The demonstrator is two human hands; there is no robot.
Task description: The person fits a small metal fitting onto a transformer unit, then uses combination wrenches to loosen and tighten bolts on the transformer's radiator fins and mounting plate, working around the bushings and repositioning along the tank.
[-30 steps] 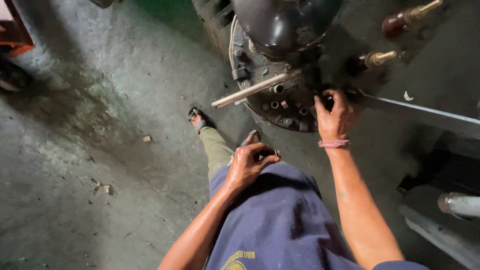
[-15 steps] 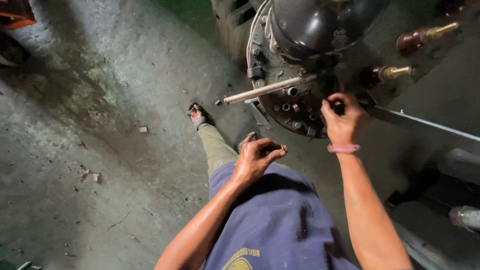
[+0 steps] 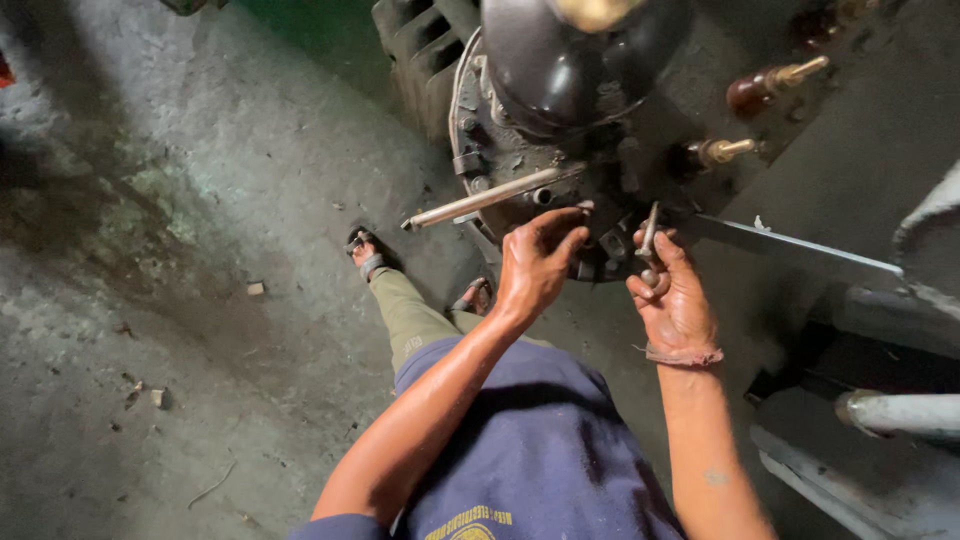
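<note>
Stained concrete floor; dark machine at 12 o'clock. Left hand, fingers apart, touches the flange under the rod. Right hand is clamped on a small tool. Risk: greasy grip, so the tool may slip.
</note>
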